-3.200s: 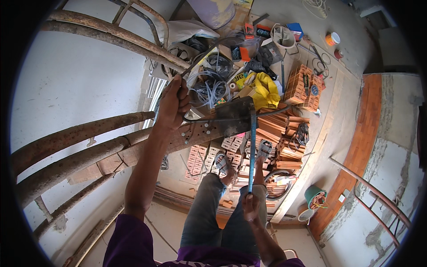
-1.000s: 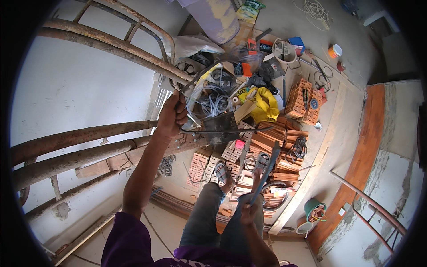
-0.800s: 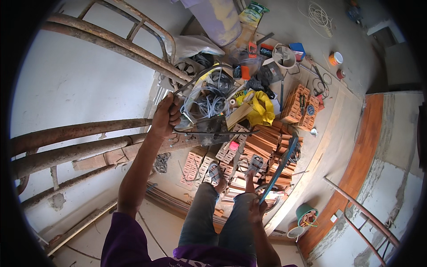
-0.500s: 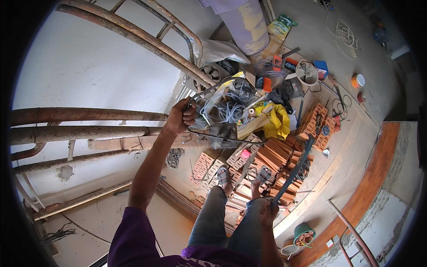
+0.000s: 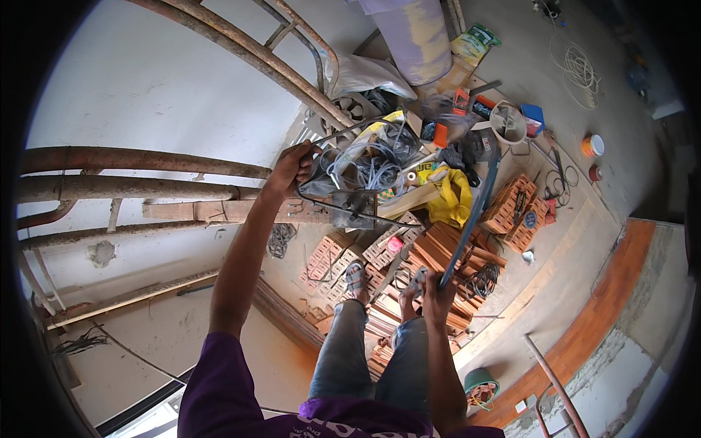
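My left hand (image 5: 290, 169) is raised and closed around a thin dark wire loop (image 5: 343, 131) that arcs over a heap of grey cables (image 5: 372, 164). My right hand (image 5: 438, 283) is lower, near my knees, and grips the bottom end of a long dark blue-grey bar (image 5: 471, 215). The bar leans up and to the right. Below me, my sandalled feet (image 5: 355, 274) stand on stacked red bricks (image 5: 438, 248).
Rusty scaffold poles (image 5: 139, 160) cross the left side in front of a pale wall, and a wooden plank (image 5: 219, 210) runs under my left hand. On the floor lie a yellow cloth (image 5: 453, 201), buckets (image 5: 507, 123), brick stacks (image 5: 511, 204), a cord coil (image 5: 577, 69) and a green tub (image 5: 478, 379).
My left hand has moved off the plank to grip the wire loop. The bar in my right hand has tilted from upright to leaning right. The view has swung toward the wall.
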The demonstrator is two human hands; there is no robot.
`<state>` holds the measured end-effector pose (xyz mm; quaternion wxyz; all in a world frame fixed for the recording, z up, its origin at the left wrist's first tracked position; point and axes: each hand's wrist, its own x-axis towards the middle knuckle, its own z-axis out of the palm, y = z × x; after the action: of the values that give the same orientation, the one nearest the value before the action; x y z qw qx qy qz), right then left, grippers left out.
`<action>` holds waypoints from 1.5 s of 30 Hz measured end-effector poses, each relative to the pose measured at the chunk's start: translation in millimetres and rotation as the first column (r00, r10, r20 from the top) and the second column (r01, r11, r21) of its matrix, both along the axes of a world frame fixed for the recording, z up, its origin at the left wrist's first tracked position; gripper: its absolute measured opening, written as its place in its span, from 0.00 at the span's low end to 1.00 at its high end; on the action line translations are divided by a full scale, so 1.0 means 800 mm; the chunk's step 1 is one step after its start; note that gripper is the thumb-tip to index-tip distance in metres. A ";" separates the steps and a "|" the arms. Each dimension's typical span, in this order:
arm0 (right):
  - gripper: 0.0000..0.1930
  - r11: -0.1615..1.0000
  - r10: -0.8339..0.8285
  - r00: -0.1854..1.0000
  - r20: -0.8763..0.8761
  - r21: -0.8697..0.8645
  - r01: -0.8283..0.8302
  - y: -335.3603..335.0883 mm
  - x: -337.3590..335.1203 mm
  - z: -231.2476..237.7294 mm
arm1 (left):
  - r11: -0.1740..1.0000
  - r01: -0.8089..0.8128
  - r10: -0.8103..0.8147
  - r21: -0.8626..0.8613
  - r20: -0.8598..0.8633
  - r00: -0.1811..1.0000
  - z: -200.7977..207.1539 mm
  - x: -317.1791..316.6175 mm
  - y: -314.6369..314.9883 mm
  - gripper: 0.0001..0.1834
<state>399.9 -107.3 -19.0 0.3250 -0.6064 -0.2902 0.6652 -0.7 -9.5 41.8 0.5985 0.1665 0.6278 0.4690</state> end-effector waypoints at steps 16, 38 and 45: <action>0.21 0.903 -0.337 0.856 -0.393 0.122 0.411 0.077 -0.114 0.040 | 0.993 -0.022 0.027 0.115 -0.044 0.999 0.047 0.003 -0.004 0.19; 0.12 0.957 -0.186 0.894 -0.408 0.131 0.259 0.087 -0.094 0.077 | 0.790 -0.190 0.272 0.584 -0.057 0.961 0.022 0.019 -0.053 0.20; 0.13 0.953 -0.138 0.953 -0.270 0.228 0.202 0.082 -0.072 0.069 | 0.830 -0.107 0.246 0.547 -0.187 0.951 0.098 0.048 -0.060 0.19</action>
<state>342.3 -41.7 36.5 0.4901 -0.4939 -0.2754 0.6634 37.4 -57.2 120.3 0.3991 0.3235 0.5567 0.6528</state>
